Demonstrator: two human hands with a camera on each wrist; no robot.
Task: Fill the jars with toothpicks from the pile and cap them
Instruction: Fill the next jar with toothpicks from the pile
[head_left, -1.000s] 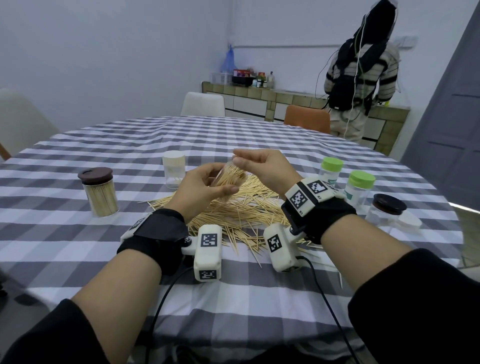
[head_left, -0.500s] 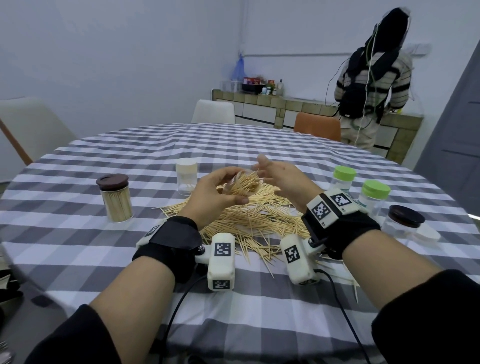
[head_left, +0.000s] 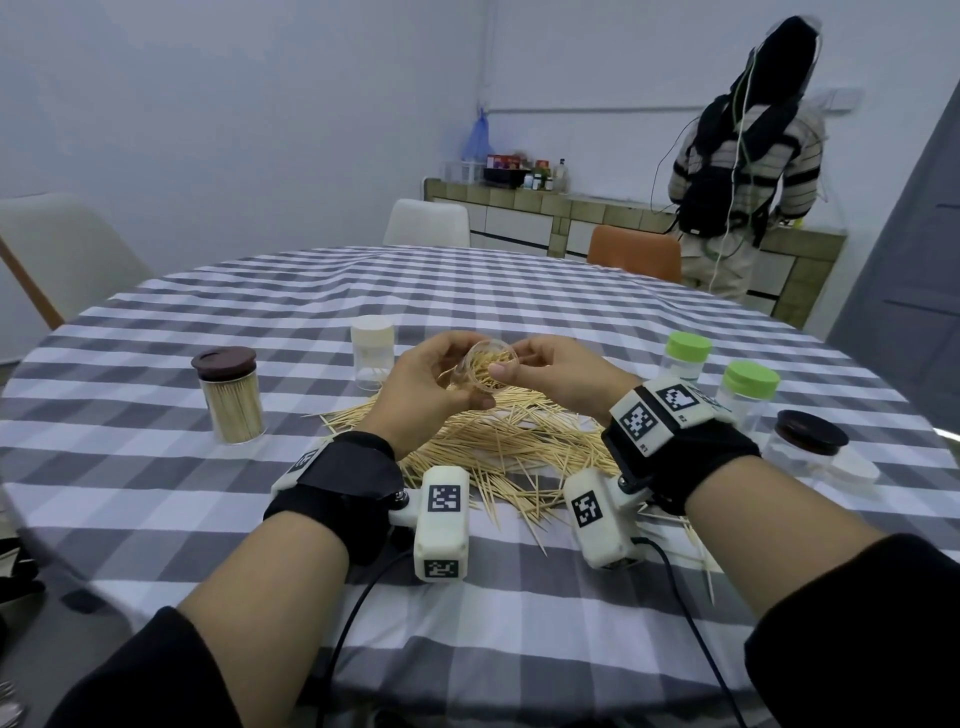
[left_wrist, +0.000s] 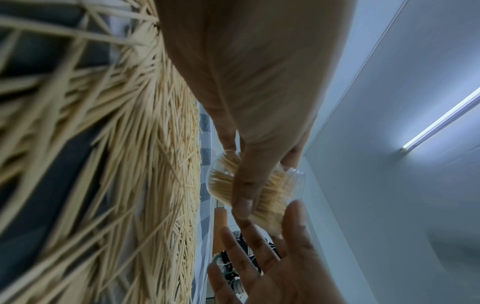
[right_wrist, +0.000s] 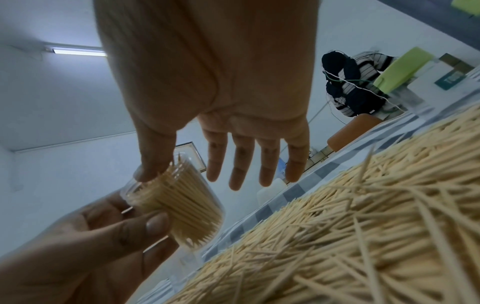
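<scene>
Open jar held tilted above the toothpick pile, which sprawls across the middle of the tabletop toward the near edge. The jar is packed with toothpicks, their tips showing at the mouth.

Step in hand, as I judge it: settling the load so the sticks sit below the rim before a cap goes on. To do it well, keep the mouth angled up, not down toward the pile, and press or tap the stick ends level with a flat thumb. Any stick standing proud would likely jam the cap or spill.

Grip, left hand: fingers and thumb curled round the jar's clear wall, a narrow, firm hold; in the right wrist view the left thumb lies across the side of the jar.

Grip, right hand: wide, fingers straight and spread, holding nothing. Only the thumb meets the jar, its tip at the rim on the stick ends.

Elsewhere: a filled jar with brown lid stands toward the left edge, a white-capped jar just beyond the pile, two green-capped jars and a dark-lidded one toward the right edge. A loose cap for the held jar I cannot pick out.
</scene>
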